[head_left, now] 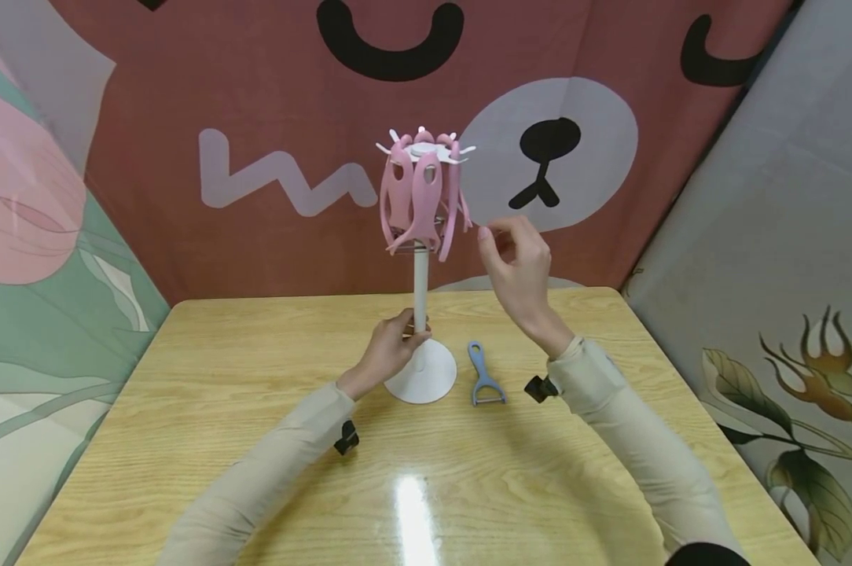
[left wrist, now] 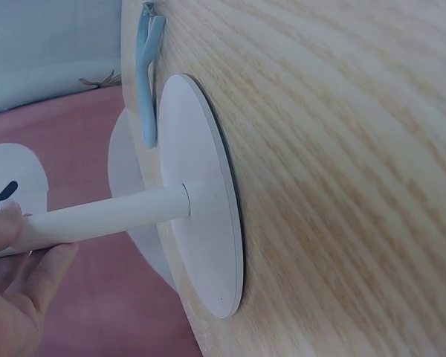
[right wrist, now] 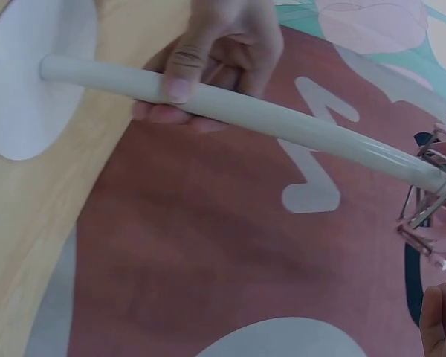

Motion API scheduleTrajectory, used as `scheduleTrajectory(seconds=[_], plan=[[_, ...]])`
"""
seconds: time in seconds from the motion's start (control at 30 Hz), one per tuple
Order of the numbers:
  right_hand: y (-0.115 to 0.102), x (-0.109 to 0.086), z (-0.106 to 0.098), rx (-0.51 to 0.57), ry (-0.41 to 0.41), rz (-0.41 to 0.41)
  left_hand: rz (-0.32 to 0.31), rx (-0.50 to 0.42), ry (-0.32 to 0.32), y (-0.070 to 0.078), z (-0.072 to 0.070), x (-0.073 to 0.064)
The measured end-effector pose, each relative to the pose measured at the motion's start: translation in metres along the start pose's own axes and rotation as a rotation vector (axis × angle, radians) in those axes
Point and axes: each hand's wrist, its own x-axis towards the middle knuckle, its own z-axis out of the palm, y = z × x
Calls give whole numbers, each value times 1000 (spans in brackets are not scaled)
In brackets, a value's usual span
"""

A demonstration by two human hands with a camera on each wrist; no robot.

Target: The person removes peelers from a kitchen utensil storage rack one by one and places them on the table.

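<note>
A white stand with a round base and a slim post stands on the table. Several pink Y-shaped peelers hang handle-up by their holes from the white hooks at its top. My left hand grips the post low down, its thumb lying along the near side in the right wrist view. Raised at the stand's right, my right hand pinches the lower end of the outermost pink peeler, which tilts outward. A blue Y-shaped peeler lies on the table beside the base.
The wooden table reaches back to a brown-red cloth with a bear print. Printed cloths hang at the left and right. Each wrist carries a small black camera, the right one hanging over the table.
</note>
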Motion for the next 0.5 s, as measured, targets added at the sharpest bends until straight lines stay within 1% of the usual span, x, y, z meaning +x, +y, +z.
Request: scheduleTrajectory(seconds=[0.27,0.5], plan=[[-11,19,3,52,-22,-18,1,8,-5,1,0,0],[-12,27,6,33,-76,-21,2,5,1,0,1,0]])
